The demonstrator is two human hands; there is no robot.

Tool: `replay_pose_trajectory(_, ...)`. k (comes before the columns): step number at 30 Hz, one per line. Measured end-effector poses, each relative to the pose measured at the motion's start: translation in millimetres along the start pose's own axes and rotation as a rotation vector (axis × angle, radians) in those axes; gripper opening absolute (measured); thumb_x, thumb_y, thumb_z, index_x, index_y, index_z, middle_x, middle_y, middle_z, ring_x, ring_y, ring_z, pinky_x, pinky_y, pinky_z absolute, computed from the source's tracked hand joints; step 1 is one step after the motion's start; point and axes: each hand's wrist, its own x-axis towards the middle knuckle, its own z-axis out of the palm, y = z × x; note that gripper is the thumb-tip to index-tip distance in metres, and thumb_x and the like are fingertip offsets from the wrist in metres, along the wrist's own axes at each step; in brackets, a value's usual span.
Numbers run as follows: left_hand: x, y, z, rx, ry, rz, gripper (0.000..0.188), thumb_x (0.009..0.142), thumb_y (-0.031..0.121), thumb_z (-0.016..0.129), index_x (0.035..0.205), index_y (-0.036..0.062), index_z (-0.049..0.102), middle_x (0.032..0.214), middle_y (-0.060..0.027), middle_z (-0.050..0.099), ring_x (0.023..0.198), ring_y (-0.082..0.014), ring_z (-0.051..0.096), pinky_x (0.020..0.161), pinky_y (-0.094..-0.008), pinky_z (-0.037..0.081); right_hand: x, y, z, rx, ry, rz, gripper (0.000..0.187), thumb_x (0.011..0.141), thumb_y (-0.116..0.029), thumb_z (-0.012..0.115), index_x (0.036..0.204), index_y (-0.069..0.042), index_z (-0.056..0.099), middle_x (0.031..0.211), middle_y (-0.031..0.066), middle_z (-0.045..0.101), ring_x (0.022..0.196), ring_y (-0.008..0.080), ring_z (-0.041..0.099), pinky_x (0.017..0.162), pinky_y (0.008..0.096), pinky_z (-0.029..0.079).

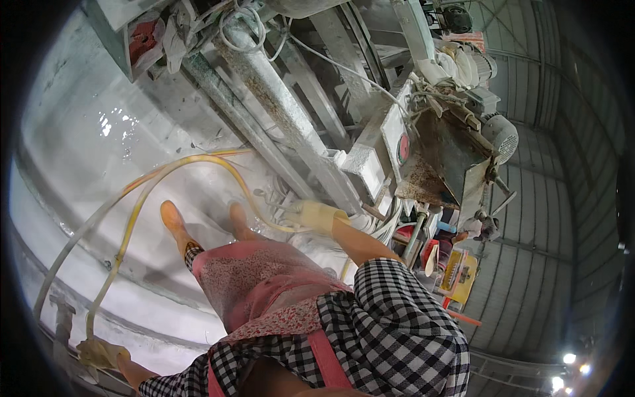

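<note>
A pale yellow rubber glove covers my right hand (316, 217), which is stretched out past the apron toward the foot of the machine frame. Its fingers are closed around a yellow hose (235, 173) that arches over the wet floor. At the lower left, my left hand (100, 353), also gloved, is closed beside metal pipework (63, 317), where the hose's other end meets it. What its fingers grip is hidden. A second hose, grey and yellow (92, 217), runs alongside the first toward the frame.
White-coated metal beams (284, 112) slant over the floor ahead. To the right stands machinery with a grey motor (501, 137) and a rusty metal hopper (436, 155). Orange boots (173, 221) stand on the wet, shiny floor (119, 152). A yellow crate-like object (460, 276) lies farther right.
</note>
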Motion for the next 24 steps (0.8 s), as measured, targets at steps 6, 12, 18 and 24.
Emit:
replay_pose_trajectory(6,-4,9,-4,-0.002,-0.014,0.005,0.035,0.094,0.008,0.051,0.128,0.0053,0.061,0.132,-0.02,0.061,0.124,-0.0291,0.057,0.106,-0.0399,0.044,1,18,9,-0.073,0.01,-0.069,0.042,0.096,-0.051,0.058,0.115,-0.019,0.075,0.098,0.0144,0.073,0.087,0.025,0.068,0.079,0.0375,0.051)
replay_pose_trajectory(12,5,18,-3,-0.028,-0.022,0.025,0.035,0.095,0.008,0.051,0.128,0.0057,0.061,0.132,-0.0204,0.061,0.125,-0.0305,0.056,0.107,-0.0399,0.042,4,24,6,-0.135,0.076,-0.334,0.045,0.093,-0.053,0.059,0.11,-0.015,0.076,0.098,0.0149,0.072,0.089,0.0272,0.069,0.082,0.0372,0.052)
replay_pose_trajectory(18,12,25,2,-0.066,-0.034,0.043,0.035,0.095,0.009,0.051,0.128,0.0061,0.06,0.133,-0.0208,0.06,0.127,-0.0319,0.054,0.109,-0.0399,0.041,11,13,-4,-0.051,-0.059,0.007,0.046,0.094,-0.052,0.058,0.104,-0.011,0.075,0.083,0.0114,0.073,0.079,0.0244,0.07,0.076,0.0368,0.053)
replay_pose_trajectory(24,16,29,7,-0.09,-0.031,0.061,0.034,0.096,0.009,0.051,0.129,0.0064,0.06,0.133,-0.0212,0.059,0.128,-0.0333,0.053,0.111,-0.04,0.04,11,5,-6,-0.099,0.05,0.054,0.045,0.094,-0.052,0.059,0.104,-0.011,0.075,0.081,0.0072,0.075,0.077,0.0226,0.071,0.074,0.0343,0.054)
